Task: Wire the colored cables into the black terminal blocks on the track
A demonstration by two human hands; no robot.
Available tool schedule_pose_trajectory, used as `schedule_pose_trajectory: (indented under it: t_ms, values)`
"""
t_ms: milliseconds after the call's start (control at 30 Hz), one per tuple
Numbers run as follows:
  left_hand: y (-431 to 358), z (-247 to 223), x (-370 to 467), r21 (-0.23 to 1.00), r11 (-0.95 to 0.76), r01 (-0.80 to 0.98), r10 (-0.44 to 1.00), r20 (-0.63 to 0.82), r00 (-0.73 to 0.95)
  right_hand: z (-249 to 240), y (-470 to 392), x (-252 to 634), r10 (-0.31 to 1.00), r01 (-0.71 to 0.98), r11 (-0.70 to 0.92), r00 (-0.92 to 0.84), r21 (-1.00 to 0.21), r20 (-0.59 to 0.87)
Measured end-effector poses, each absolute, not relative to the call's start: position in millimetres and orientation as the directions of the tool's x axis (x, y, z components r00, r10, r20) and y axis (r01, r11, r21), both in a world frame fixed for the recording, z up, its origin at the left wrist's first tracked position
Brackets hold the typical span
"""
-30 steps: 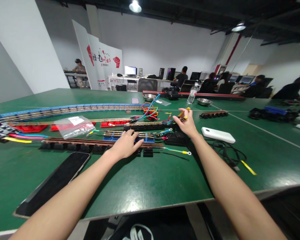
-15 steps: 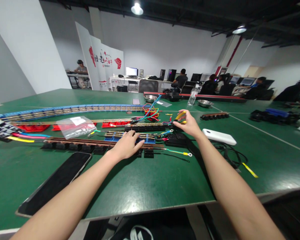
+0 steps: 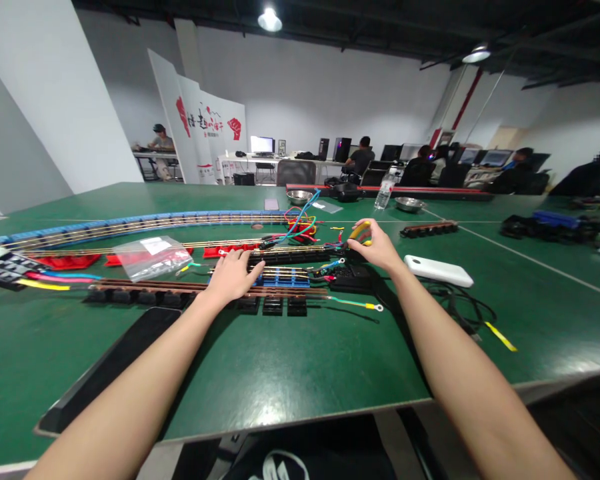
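Head view: left hand (image 3: 231, 275) spread over blue-based rails (image 3: 286, 277), right hand (image 3: 380, 249) curled, apparently pinching yellow-handled tool (image 3: 364, 231).

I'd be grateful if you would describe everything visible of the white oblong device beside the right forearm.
The white oblong device has rounded corners and a smooth, plastic-looking shell. It lies flat on the green table, its left end close to the right forearm. A black cable lies nearer the viewer; any connection is unclear.
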State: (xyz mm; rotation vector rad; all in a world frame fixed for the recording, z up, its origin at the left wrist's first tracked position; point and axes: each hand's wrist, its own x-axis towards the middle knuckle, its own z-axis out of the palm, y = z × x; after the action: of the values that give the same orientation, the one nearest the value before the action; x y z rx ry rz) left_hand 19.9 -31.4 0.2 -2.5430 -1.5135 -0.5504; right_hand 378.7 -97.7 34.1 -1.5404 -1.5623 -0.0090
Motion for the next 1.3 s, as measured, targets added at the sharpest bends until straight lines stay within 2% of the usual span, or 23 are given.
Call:
schedule_pose_trajectory:
  t_ms: [100,200,367,500,600,733,900,1000,1167,1300]
  values:
    - [-27.2,-4.0,17.6,0.079,-0.485,0.871,0.836,0.335,0.435,37.8,-100.5,381.9,0.803,0.82,0.192,0.184,-0.539,0.566]
    - [-27.8,-4.6,18.0,0.074,-0.49,0.869,0.837,0.317,0.445,40.5,-106.5,383.4,0.875,0.759,0.195,0.15,-0.621,0.46]
    - [-30.5,-1.7,18.7,0.075,-0.483,0.872,0.846,0.294,0.444,37.5,-122.3,387.6,0.952,0.437,0.154,0.175,-0.886,0.252]
    - [-31.4,-0.7,19.2,0.071,-0.475,0.877,0.851,0.289,0.438,34.3,-133.6,397.5,0.982,0.131,0.028,0.179,-0.991,0.051]
    - [-31.7,-0.9,19.5,0.075,-0.479,0.875,0.849,0.294,0.439,37.1,-136.8,400.2,0.986,-0.064,-0.084,0.136,-0.994,-0.092]
    - [-31.5,-1.9,19.4,0.074,-0.484,0.872,0.845,0.296,0.445,44.6,-134.2,393.3,0.959,-0.243,-0.216,0.129,-0.946,-0.252]
    - [-30.3,-2.4,19.2,0.075,-0.48,0.874,0.848,0.295,0.44,47.3,-129.7,386.5,0.947,-0.524,-0.212,0.098,-0.825,-0.305]
    - [-30.3,-1.6,19.6,0.088,-0.475,0.875,0.853,0.288,0.434,45.5,-128.6,385.2,0.949,-0.509,-0.2,0.113,-0.837,-0.295]
    - [-31.6,0.6,20.7,0.076,-0.485,0.871,0.846,0.294,0.445,43.8,-128.8,376.6,0.948,-0.293,-0.166,0.216,-0.942,-0.234]
    - [-32.3,1.5,20.7,0.072,-0.487,0.871,0.844,0.297,0.447,43.9,-129.3,372.0,0.949,-0.225,-0.154,0.237,-0.962,-0.208]
